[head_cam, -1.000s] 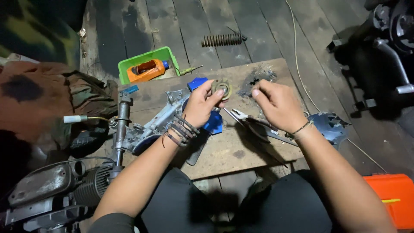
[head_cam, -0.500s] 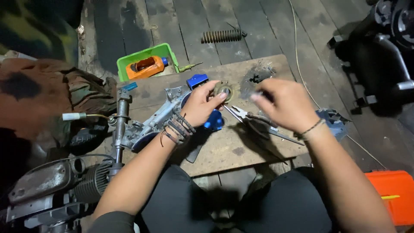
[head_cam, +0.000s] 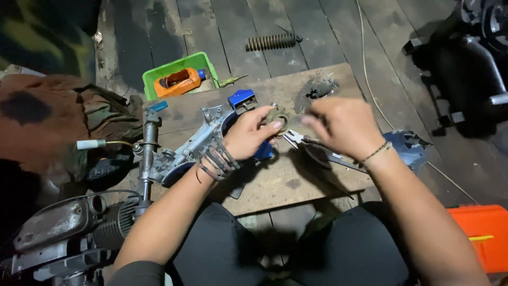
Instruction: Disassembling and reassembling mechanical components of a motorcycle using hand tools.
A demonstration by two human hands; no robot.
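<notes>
My left hand [head_cam: 248, 135] pinches a small round metal ring part [head_cam: 279, 119] over a wooden board [head_cam: 275, 180]. My right hand [head_cam: 338, 127] hovers just right of the ring, fingers curled and blurred, seemingly around a thin dark tool or wire end, unclear. Under the left hand lies a grey metal engine casing with blue parts [head_cam: 201, 140]. Pliers [head_cam: 317, 151] lie on the board below the right hand.
A green tray [head_cam: 159, 79] holding an orange container [head_cam: 179, 82] sits at the board's far left corner. A coil spring [head_cam: 272, 41] lies on the plank floor beyond. A small engine [head_cam: 69, 228] is at lower left, an orange box [head_cam: 481, 233] at lower right.
My right hand has lifted off the board and shifted left toward the ring; the left hand keeps hold of the ring.
</notes>
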